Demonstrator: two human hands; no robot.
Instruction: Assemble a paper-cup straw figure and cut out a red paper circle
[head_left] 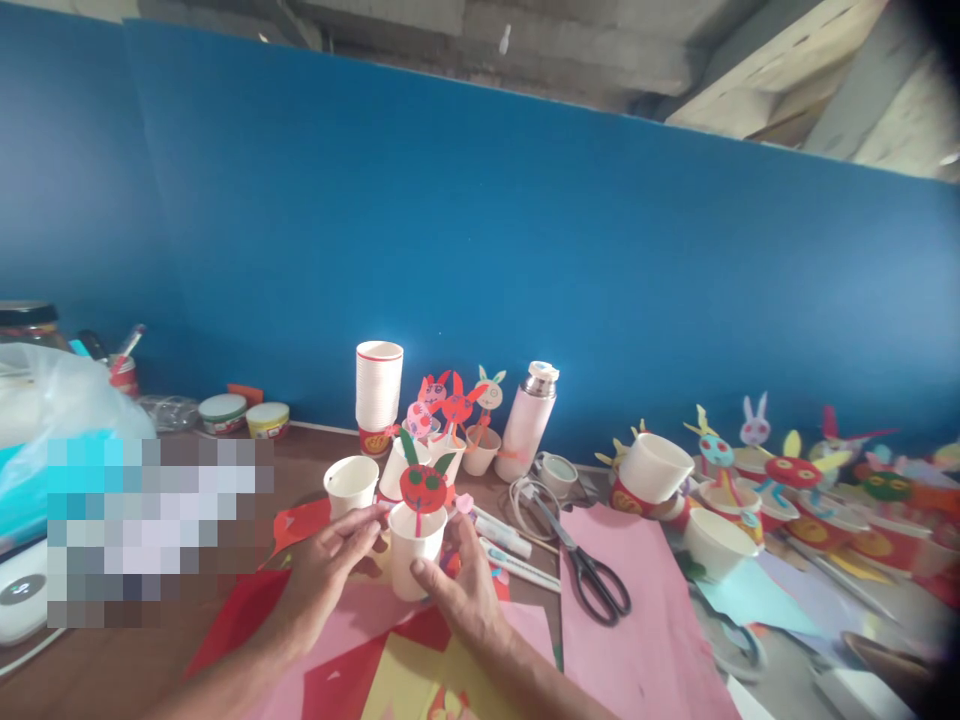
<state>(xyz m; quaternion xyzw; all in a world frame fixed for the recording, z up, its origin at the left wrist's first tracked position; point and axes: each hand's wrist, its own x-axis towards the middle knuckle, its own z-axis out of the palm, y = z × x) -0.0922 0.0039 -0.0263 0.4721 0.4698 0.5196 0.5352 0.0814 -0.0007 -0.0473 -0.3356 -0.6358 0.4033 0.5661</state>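
Observation:
A white paper cup (411, 572) stands upright before me, with a red paper rabbit face (424, 487) with green ears and green eyes rising from it on a thin pink stem. My right hand (474, 588) is curved round the cup's right side, its thumb against the front wall. On the left, my left hand (330, 560) has its fingers stretched out towards the cup's rim; whether they touch it I cannot tell. Red, pink and yellow paper sheets (352, 610) lie beneath the cup and hands. Another white cup (351, 484) is just beyond my left fingers.
Black-handled scissors (600, 588) lie on pink paper (637, 640) to the right. A cup stack (379, 385), several paper-rabbit cups and a white flask (527, 420) line the blue partition (465, 230). More decorated cups (810, 510) crowd the right. A plastic bag (75, 400) sits left.

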